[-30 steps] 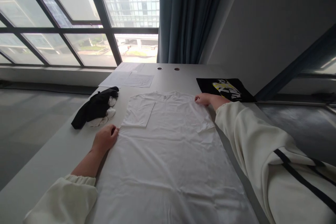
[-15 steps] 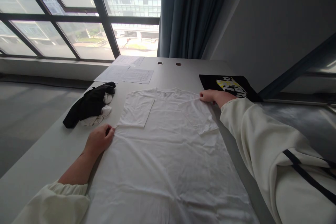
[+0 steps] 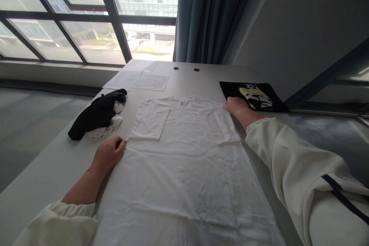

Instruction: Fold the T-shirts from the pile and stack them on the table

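A white T-shirt (image 3: 184, 169) lies spread flat on the table, its collar at the far end. Both sleeves are folded inward over the body. My left hand (image 3: 108, 153) is closed on the shirt's left edge, just below the folded left sleeve. At the shoulder end of the right sleeve, my right hand (image 3: 235, 106) pinches the fabric edge. Light creases run across the lower body of the shirt, and its bottom hem is out of view.
On the white table (image 3: 37, 196), a crumpled black garment (image 3: 99, 113) with white cloth lies at left. A folded black garment (image 3: 255, 96) with a yellow and white print is at far right. Paper sheets (image 3: 151, 80) lie at the back, near two cable holes.
My right hand has moved slightly to the right, drawing the right sleeve's fold outward. That sleeve now lies flatter and straighter. My left hand stays in place.
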### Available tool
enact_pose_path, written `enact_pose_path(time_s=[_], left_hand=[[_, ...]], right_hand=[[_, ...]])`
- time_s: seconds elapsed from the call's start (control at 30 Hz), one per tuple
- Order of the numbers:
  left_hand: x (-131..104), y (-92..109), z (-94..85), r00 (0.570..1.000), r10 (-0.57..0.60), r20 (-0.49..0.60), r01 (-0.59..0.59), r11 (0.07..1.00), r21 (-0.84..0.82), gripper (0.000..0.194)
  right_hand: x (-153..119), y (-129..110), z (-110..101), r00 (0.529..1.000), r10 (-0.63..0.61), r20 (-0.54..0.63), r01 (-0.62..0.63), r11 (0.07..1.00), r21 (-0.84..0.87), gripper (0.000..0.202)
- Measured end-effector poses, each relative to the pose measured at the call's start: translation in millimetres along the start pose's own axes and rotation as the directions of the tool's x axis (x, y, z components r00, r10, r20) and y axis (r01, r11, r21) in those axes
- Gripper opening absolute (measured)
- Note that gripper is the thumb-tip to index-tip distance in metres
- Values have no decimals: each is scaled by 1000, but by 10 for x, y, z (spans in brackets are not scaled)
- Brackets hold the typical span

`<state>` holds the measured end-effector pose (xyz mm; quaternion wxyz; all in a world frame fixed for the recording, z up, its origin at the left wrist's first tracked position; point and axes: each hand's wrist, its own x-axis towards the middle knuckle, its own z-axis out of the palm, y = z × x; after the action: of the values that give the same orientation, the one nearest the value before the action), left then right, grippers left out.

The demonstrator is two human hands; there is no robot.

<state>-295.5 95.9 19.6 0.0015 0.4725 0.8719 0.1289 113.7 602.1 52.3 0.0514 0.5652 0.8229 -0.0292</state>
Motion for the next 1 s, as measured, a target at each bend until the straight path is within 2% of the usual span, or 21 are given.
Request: enact_pose_path(time_s=[0.1, 0.17, 0.3, 0.47, 0.57, 0.73, 0.87, 1.0], left_hand=[[1, -4, 4, 1000, -13, 12, 13, 1000, 7, 34], [4, -10, 6, 1000, -22, 16, 22, 1000, 9, 33], [11, -18, 5, 1000, -9, 16, 9, 1000, -1, 34], [10, -20, 12, 1000, -3, 5, 3, 1000, -13, 35], [12, -29, 28, 1000, 4, 6, -4, 1000, -7, 35], [16, -40, 41, 1000, 4, 7, -4, 1000, 1, 34], [20, -37, 40, 1000, 12, 2, -12, 1000, 1, 33], [25, -26, 38, 1000, 8, 3, -8, 1000, -3, 33]], right_hand=[[-69, 33, 65, 983, 122, 141, -130, 991, 45, 34], [-104, 75, 102, 978, 133, 160, -149, 985, 91, 34], [-236, 93, 169, 989, 144, -34, -142, 988, 66, 37], [-570, -62, 319, 968, -36, -247, 27, 999, -40, 45], [-716, -145, 502, 959, -102, -264, 97, 995, -33, 56], [-641, -135, 763, 986, -15, -167, 31, 995, 93, 74], [-540, -123, 749, 988, -2, -153, 20, 993, 117, 75], [-496, -107, 562, 983, -54, -175, 68, 995, 79, 62]])
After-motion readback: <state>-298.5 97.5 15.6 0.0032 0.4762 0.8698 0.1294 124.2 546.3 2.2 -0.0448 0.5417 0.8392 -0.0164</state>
